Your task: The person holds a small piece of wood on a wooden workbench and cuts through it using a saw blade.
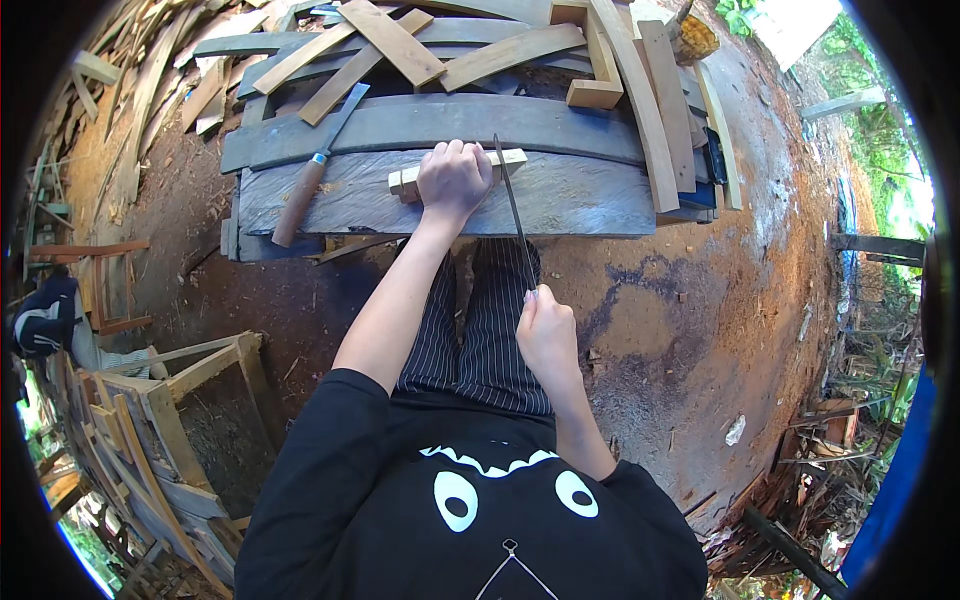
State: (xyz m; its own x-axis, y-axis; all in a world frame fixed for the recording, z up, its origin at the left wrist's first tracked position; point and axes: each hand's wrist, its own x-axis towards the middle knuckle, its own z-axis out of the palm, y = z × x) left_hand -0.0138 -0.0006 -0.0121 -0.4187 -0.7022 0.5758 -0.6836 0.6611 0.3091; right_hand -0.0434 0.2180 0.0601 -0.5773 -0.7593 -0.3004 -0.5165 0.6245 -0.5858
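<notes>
My left hand (453,180) is closed over a short pale wood block (407,182), pressing it against the weathered bench top (590,195). In my right hand (549,335) is the near end of a saw; its handle is hidden by my fingers. The thin dark saw blade (517,215) runs away from me and crosses the block just right of my left hand. How deep it sits in the wood I cannot tell. To the left on the bench lies a tool with a wooden handle (297,203) and a long grey blade (345,118).
Loose boards (395,45) are piled across the far side of the bench, and long planks (640,120) lean along its right. A wooden frame (205,375) stands at the lower left. Scrap wood (150,85) covers the ground at the far left.
</notes>
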